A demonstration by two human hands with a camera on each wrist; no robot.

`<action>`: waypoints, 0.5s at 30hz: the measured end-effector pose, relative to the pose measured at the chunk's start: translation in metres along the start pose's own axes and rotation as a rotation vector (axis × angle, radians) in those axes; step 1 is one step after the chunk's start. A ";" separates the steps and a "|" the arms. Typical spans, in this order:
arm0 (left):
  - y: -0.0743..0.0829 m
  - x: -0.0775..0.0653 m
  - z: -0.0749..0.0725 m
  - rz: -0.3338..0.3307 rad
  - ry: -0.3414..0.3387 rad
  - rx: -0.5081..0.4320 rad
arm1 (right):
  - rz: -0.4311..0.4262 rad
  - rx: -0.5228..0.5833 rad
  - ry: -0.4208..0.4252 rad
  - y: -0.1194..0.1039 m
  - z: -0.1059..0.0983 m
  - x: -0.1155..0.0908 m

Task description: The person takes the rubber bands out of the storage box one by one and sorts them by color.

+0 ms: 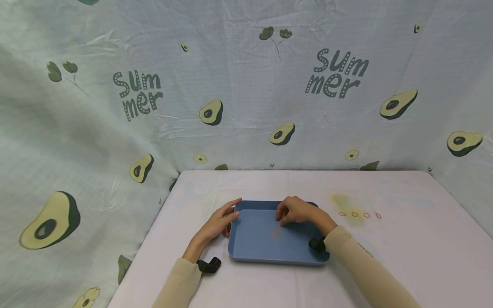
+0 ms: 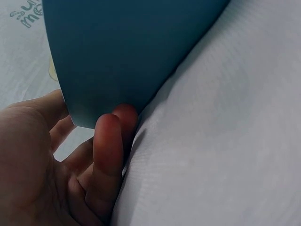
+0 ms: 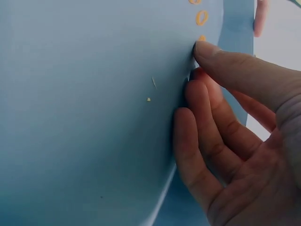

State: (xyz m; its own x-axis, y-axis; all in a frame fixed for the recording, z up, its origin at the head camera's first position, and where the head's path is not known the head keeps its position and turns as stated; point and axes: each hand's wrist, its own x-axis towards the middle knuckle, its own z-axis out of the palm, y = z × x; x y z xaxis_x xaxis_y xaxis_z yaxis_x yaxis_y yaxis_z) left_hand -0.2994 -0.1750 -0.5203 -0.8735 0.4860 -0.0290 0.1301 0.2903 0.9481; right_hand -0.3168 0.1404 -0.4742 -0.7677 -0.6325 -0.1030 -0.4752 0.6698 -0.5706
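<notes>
A shallow blue tray (image 1: 250, 246) lies on the table in front of me. My left hand (image 1: 216, 223) grips its left side, thumb at the rim and the curled fingertips (image 2: 107, 136) against the outer wall. Inside the tray, my right hand (image 1: 298, 210) reaches down to the floor with thumb and index finger close together. A small orange ring (image 3: 202, 37), like a rubber band, shows at the thumb tip, which partly covers it. Beside it lie more orange rings (image 3: 197, 19) on the tray floor. The other right fingers curl loosely, their tips close over the floor.
To the right of the tray, several small red rings (image 1: 354, 214) lie in a row on the pale tablecloth (image 1: 408, 252), near a yellowish stain. Tiny light specks (image 3: 148, 99) dot the tray floor. A printed curtain (image 1: 246, 85) hangs behind the table and along its sides.
</notes>
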 end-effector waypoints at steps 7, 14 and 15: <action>0.011 -0.006 0.002 -0.012 -0.005 -0.024 | 0.015 0.031 0.025 0.002 0.004 -0.001; 0.031 -0.013 0.001 -0.010 -0.035 -0.025 | 0.036 0.003 0.063 0.004 0.007 -0.003; 0.032 -0.013 0.000 -0.009 -0.035 -0.022 | 0.039 -0.001 0.065 0.004 0.007 -0.002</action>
State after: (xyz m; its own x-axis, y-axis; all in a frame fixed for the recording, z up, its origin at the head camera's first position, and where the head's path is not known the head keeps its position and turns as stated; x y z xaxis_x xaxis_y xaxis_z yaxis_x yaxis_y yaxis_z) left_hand -0.2834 -0.1718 -0.4899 -0.8575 0.5121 -0.0486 0.1110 0.2766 0.9546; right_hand -0.3138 0.1420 -0.4824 -0.8119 -0.5793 -0.0725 -0.4448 0.6942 -0.5660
